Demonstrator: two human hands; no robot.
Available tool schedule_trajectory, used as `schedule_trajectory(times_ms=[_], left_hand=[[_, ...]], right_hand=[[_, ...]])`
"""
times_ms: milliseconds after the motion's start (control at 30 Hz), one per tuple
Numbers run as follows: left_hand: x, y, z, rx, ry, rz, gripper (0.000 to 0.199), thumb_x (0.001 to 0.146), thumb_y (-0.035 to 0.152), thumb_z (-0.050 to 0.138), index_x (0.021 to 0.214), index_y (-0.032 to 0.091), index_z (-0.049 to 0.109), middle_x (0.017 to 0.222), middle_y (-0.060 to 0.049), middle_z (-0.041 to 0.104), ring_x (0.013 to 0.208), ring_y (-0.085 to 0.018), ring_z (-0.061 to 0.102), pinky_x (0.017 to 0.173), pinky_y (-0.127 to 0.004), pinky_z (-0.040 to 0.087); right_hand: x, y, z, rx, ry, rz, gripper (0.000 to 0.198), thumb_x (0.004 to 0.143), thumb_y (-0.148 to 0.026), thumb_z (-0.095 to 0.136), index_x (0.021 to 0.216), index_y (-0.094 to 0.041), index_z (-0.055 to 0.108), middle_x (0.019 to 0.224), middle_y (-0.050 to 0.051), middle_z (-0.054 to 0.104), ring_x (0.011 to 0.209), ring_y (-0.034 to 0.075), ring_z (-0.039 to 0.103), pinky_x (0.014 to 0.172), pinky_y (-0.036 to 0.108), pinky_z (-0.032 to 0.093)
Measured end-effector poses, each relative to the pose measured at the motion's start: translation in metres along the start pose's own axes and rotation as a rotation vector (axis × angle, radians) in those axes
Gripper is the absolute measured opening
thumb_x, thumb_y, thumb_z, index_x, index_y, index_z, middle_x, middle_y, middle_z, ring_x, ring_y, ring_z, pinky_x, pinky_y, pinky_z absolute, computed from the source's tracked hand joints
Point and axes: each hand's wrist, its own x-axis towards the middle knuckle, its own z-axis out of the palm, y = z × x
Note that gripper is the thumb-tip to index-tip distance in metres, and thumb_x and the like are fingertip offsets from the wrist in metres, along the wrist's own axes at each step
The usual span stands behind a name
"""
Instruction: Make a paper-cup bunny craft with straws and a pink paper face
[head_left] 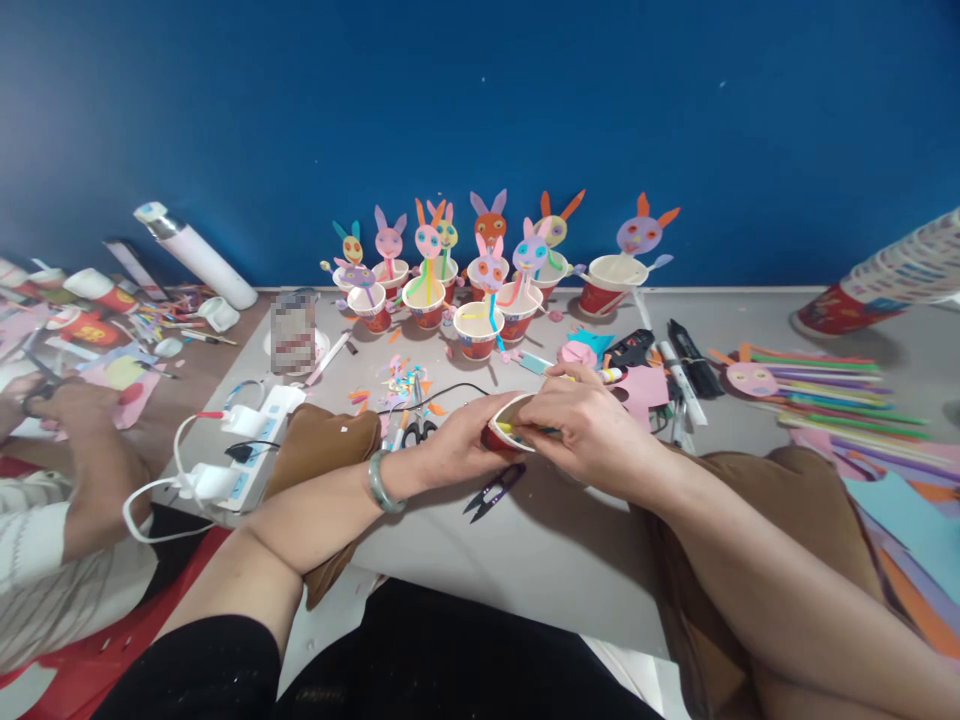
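Note:
My left hand point(484, 432) wraps round a red paper cup point(495, 436), tipped so its white-rimmed mouth faces right. At that mouth is my right hand point(589, 425), its fingers closed and reaching inside. A thin yellow piece point(507, 428) shows in the cup beside the fingertips; what they pinch is hidden. Small thread snips point(493, 492) lie on the table just below the cup. Black-handled scissors point(418, 432) rest left of my left hand. Beyond my hands stand several paper cups point(478, 345) with paper rabbit heads point(491, 270) on coloured stems.
Nested paper cups point(885, 285) lean at the right, near coloured straws point(847, 385) and a loose rabbit face point(752, 379). Markers point(682, 385) and paper scraps point(401, 385) are scattered about. A power strip point(262, 455) sits left, beside another person's hands point(67, 405). A blue wall point(480, 120) stands behind.

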Motion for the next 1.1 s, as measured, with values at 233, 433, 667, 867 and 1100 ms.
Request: schedule_trajectory(times_ms=[233, 433, 667, 867, 1100], left_hand=[[0.0012, 0.0027, -0.0001, -0.048, 0.012, -0.003, 0.040, 0.085, 0.036, 0.070, 0.118, 0.015, 0.061, 0.123, -0.013, 0.067, 0.112, -0.024, 0.064, 0.100, -0.041, 0.052], [0.0021, 0.0018, 0.0014, -0.021, -0.001, 0.020, 0.041, 0.086, 0.033, 0.068, 0.122, 0.017, 0.058, 0.124, -0.012, 0.066, 0.114, -0.024, 0.062, 0.102, -0.041, 0.050], [0.0013, 0.0025, 0.0008, 0.023, -0.040, 0.012, 0.042, 0.085, 0.031, 0.067, 0.123, 0.016, 0.055, 0.125, -0.013, 0.063, 0.117, -0.026, 0.060, 0.105, -0.043, 0.048], [0.0028, 0.0028, 0.0019, -0.011, -0.058, 0.010, 0.041, 0.080, 0.027, 0.071, 0.117, 0.017, 0.056, 0.117, -0.010, 0.063, 0.114, -0.026, 0.059, 0.103, -0.043, 0.047], [0.0042, 0.0025, 0.0024, -0.010, -0.085, -0.010, 0.038, 0.078, 0.026, 0.071, 0.112, 0.018, 0.054, 0.112, -0.009, 0.062, 0.101, -0.023, 0.059, 0.094, -0.040, 0.050]], right_hand=[[0.0032, 0.0005, -0.0010, 0.174, 0.100, -0.026, 0.020, 0.096, -0.020, 0.056, 0.085, -0.020, 0.072, 0.075, 0.002, 0.074, 0.066, 0.014, 0.060, 0.079, 0.034, 0.038], [0.0015, -0.0008, 0.0002, 0.118, 0.044, -0.019, 0.020, 0.093, -0.014, 0.058, 0.079, -0.019, 0.072, 0.070, 0.001, 0.070, 0.065, 0.014, 0.057, 0.085, 0.036, 0.036], [0.0020, -0.0019, 0.0035, 0.056, 0.007, -0.009, 0.023, 0.093, -0.013, 0.055, 0.079, -0.019, 0.071, 0.071, 0.001, 0.071, 0.063, 0.013, 0.053, 0.081, 0.035, 0.035], [0.0023, -0.0045, 0.0023, 0.114, 0.000, 0.044, 0.016, 0.091, -0.016, 0.060, 0.082, -0.020, 0.072, 0.079, 0.001, 0.075, 0.071, 0.015, 0.058, 0.078, 0.034, 0.036], [0.0017, -0.0041, 0.0047, 0.067, -0.041, 0.037, 0.017, 0.091, -0.018, 0.062, 0.076, -0.020, 0.070, 0.076, 0.001, 0.073, 0.068, 0.015, 0.056, 0.079, 0.035, 0.035]])
